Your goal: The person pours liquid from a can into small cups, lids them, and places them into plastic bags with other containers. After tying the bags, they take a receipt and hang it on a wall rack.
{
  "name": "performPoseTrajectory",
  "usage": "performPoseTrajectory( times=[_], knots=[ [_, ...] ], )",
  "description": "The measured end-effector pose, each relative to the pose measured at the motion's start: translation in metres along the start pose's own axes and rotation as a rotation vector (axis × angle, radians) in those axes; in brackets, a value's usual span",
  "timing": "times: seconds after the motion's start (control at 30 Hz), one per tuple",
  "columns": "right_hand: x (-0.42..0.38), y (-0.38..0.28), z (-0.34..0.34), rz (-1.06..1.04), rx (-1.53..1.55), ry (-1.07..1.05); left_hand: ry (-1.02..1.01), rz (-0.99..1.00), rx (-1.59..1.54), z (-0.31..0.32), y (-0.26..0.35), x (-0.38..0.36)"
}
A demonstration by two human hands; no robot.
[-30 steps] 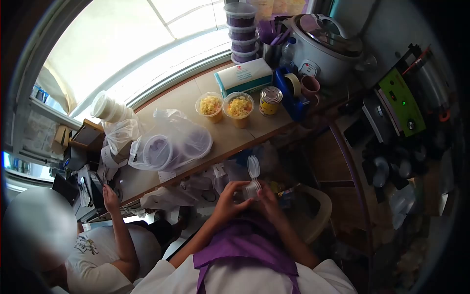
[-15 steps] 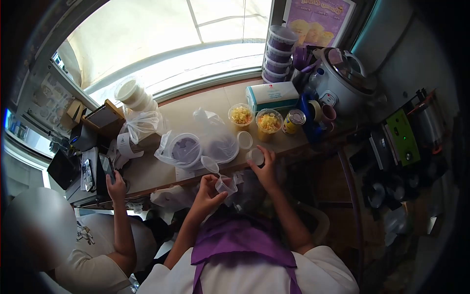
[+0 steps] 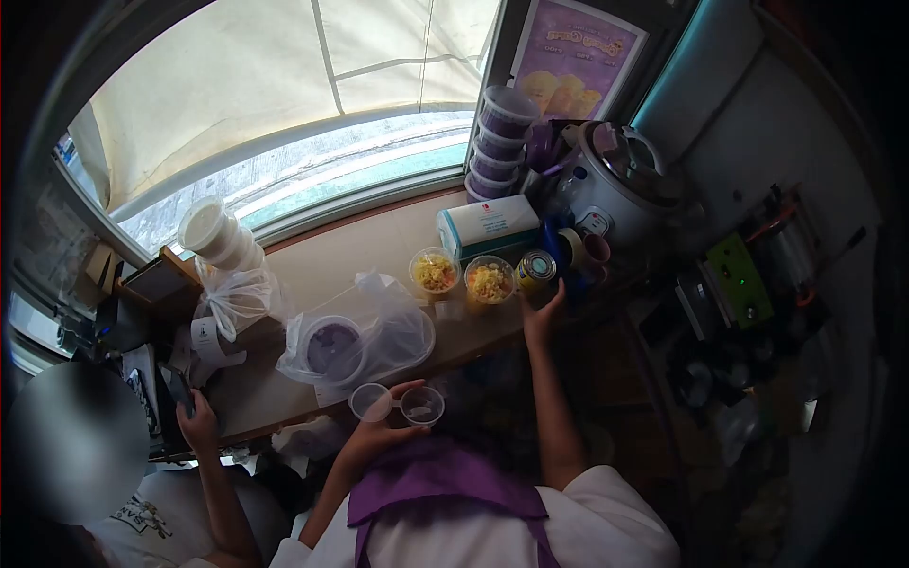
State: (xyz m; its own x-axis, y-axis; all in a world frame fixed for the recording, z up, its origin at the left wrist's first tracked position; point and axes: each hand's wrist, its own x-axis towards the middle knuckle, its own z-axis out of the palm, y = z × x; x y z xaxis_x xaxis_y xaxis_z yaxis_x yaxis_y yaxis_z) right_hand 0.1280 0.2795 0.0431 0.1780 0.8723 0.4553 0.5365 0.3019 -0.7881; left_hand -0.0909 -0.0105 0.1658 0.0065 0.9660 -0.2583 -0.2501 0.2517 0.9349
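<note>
My left hand (image 3: 383,428) holds a small clear plastic cup (image 3: 422,407) by the strip joining it to its round hinged lid (image 3: 369,402); the lid is flipped open. My right hand (image 3: 542,317) is at the counter edge, thumb and fingers around the lower part of a yellow-labelled can (image 3: 536,269). Beside the can stand two clear cups with yellow shredded topping, the nearer cup (image 3: 490,282) and the farther cup (image 3: 436,273). A small whitish container (image 3: 449,310) sits in front of them. Left of it lies a bagged tub with purple contents (image 3: 334,350).
A white and teal tissue pack (image 3: 488,227) lies behind the cups. Stacked purple tubs (image 3: 497,151) and a rice cooker (image 3: 620,180) stand at the back right. Bagged white tubs (image 3: 222,237) are on the left. Another person's hand (image 3: 197,421) holds a phone.
My right hand has let go of the small whitish container and moved right to the can. My left hand has turned the hinged cup and lowered it. The view has shifted.
</note>
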Motion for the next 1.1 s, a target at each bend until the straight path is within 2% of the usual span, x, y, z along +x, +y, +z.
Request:
performPoseTrajectory(
  times=[0.03, 0.13, 0.27, 0.33, 0.43, 0.47, 0.57, 0.73, 0.8, 0.9, 1.0, 1.1],
  knots=[
    [0.011, 0.014, 0.011, -0.036, -0.074, 0.018, -0.016, 0.01, -0.006, 0.003, 0.006, 0.005],
    [0.031, 0.061, 0.047, -0.142, 0.1, 0.06, -0.047, 0.113, 0.136, 0.009, 0.016, 0.018],
    [0.035, 0.052, 0.041, -0.026, 0.245, -0.045, -0.089, 0.217, 0.249, 0.013, 0.019, 0.035],
    [0.032, 0.036, 0.024, 0.03, 0.194, -0.1, -0.079, 0.252, 0.242, 0.016, 0.024, 0.042],
    [0.026, 0.015, -0.013, 0.033, 0.326, -0.259, -0.052, 0.242, 0.19, 0.019, 0.035, 0.052],
    [0.021, -0.016, -0.036, 0.074, 0.406, -0.336, -0.054, 0.242, 0.131, 0.02, 0.034, 0.057],
    [0.012, -0.05, -0.085, 0.0, 0.315, -0.512, -0.065, 0.347, 0.2, 0.022, 0.024, 0.081],
    [-0.009, -0.104, -0.143, -0.027, 0.169, -0.68, -0.099, 0.355, 0.107, 0.039, 0.007, 0.108],
    [-0.017, -0.127, -0.152, -0.02, 0.167, -0.734, -0.074, 0.412, 0.091, 0.046, -0.002, 0.114],
    [-0.017, -0.143, -0.155, -0.199, -0.04, -0.823, -0.115, 0.39, 0.119, 0.046, -0.002, 0.112],
    [-0.017, -0.17, -0.156, -0.171, -0.181, -0.914, -0.094, 0.438, 0.205, 0.044, -0.01, 0.108],
    [-0.015, -0.187, -0.156, -0.213, -0.335, -0.999, -0.085, 0.372, 0.162, 0.043, -0.016, 0.102]
  ],
)
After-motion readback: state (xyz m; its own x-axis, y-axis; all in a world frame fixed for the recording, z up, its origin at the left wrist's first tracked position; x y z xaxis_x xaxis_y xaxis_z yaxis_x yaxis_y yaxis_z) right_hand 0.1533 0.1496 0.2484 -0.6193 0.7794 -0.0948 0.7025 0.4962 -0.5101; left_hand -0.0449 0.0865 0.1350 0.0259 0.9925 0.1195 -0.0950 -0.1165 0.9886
